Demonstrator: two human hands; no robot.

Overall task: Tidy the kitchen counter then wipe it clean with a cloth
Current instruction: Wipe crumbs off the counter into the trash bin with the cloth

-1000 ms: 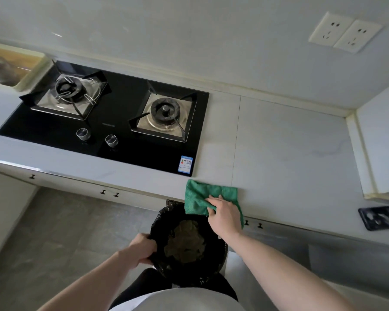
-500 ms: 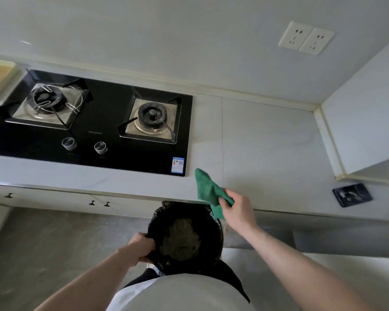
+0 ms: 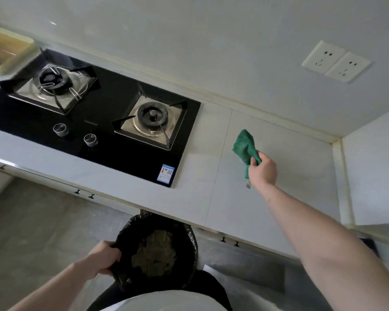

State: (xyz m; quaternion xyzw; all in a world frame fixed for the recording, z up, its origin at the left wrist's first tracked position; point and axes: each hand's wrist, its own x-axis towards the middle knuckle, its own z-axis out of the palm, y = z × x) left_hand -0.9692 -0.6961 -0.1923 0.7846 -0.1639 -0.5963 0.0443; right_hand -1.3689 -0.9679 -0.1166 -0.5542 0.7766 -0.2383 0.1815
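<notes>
My right hand [image 3: 262, 171] grips a bunched green cloth [image 3: 244, 147] out over the pale counter [image 3: 285, 198], to the right of the hob; whether the cloth touches the surface I cannot tell. Below the counter's front edge my left hand [image 3: 105, 258] holds the rim of a bin lined with a black bag [image 3: 124, 241], with brownish waste inside. A small scrap [image 3: 248, 185] lies on the counter just under my right wrist.
A black two-burner gas hob [image 3: 112, 104] with two knobs fills the counter's left half. A sink edge [image 3: 20, 44] shows at far left. Two wall sockets [image 3: 336, 61] are above. A white side panel [image 3: 373, 167] bounds the counter at right.
My right hand lifted the cloth from the counter's front edge above the bin and carried it back and to the right. The left hand stayed on the bin's rim.
</notes>
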